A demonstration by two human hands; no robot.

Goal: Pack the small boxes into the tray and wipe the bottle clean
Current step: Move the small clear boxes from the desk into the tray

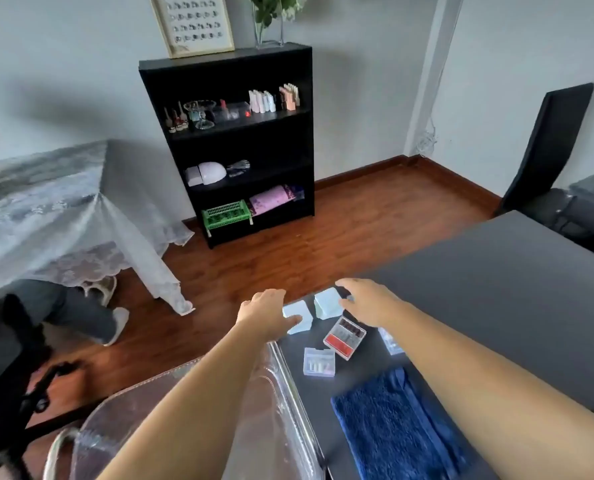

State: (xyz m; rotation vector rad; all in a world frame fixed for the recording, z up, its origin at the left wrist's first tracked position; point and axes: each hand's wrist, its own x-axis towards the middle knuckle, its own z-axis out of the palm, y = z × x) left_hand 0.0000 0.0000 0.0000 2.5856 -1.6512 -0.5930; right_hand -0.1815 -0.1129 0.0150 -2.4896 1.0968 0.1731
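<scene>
Pale blue boxes sit at the far corner of the dark tabletop [496, 306] as we reach for them with both hands. Our left hand [266, 315] lies over the near box [302, 318], thumb touching its front edge, fingers spread and not yet closed on it. Our right hand [366, 301] covers the side of the second box [326, 303]; whether that grip has closed we cannot tell. Three clear cases wait nearer us: a red one [344, 337], a small one [319, 362], and another [390, 341] half hidden under our right forearm. A blue towel [392, 424] lies closest.

To do this step well, we judge each box should be pinched by opposite sides and lifted straight, since both stand near the edge over the floor. The clear plastic thing [271, 410] at lower left may be the tray, but it is blurred and crossed by our left arm. No bottle is in view.
</scene>
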